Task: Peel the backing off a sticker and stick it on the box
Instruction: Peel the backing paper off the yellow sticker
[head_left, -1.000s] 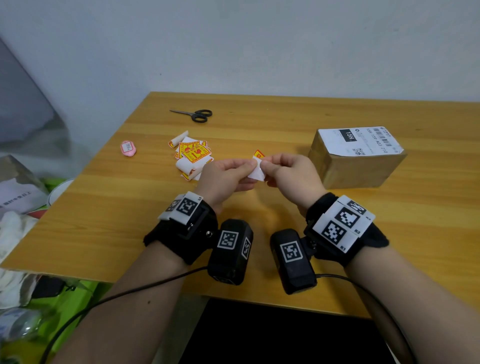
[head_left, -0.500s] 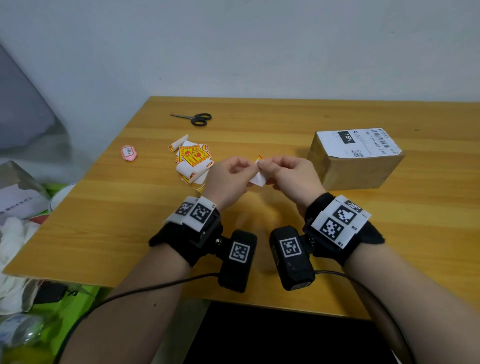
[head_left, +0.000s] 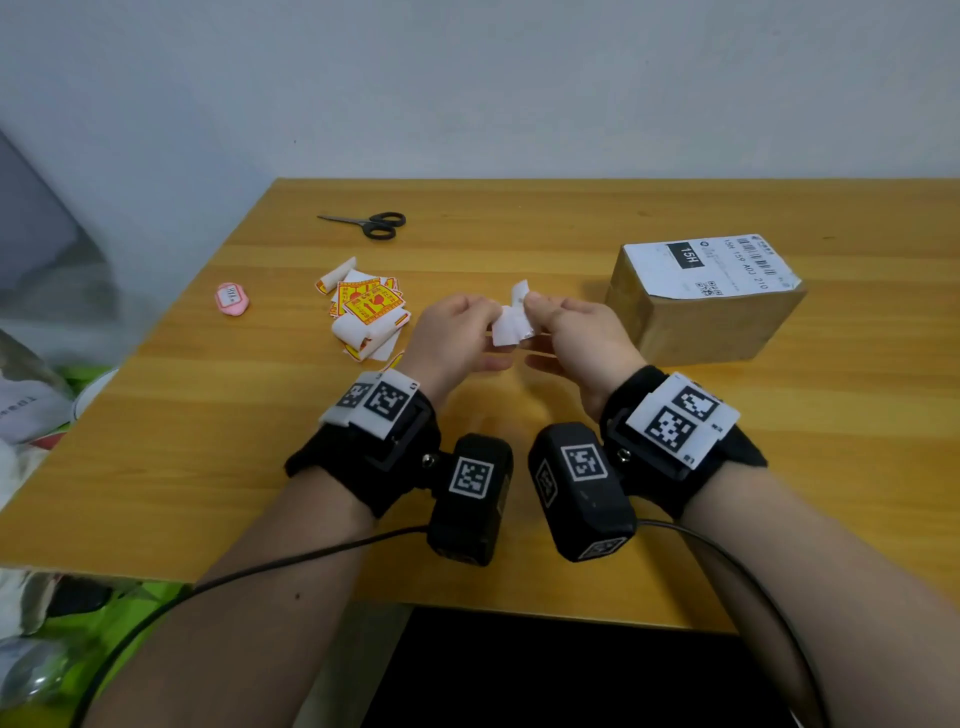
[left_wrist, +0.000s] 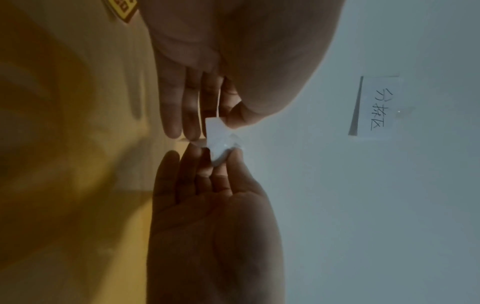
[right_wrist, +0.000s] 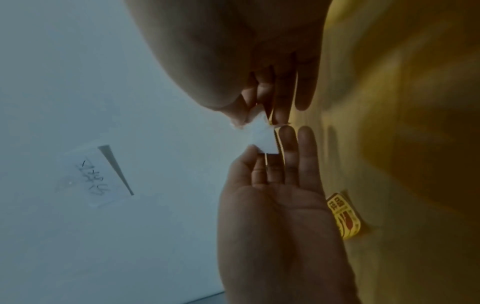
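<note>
Bare forearms, black wrist straps (head_left: 363, 467) with white square-patterned tags (head_left: 680, 421), boxy black cameras (head_left: 470, 499), trailing black cables (head_left: 291, 564).

I take this for a small parcel-sorting room: a taped box (head_left: 696, 317) with a shipping label, scissors (head_left: 371, 224) on a wooden tabletop (head_left: 208, 447), a handwritten notice (left_wrist: 378, 109) on the bare wall.

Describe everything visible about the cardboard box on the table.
The box is a brown cardboard parcel, seemingly closed, lying flat on the wooden table just right of the right hand. A white shipping label with barcode, QR code and a black "15H" patch covers its top. Nothing touches it; no sticker is on it yet.
</note>
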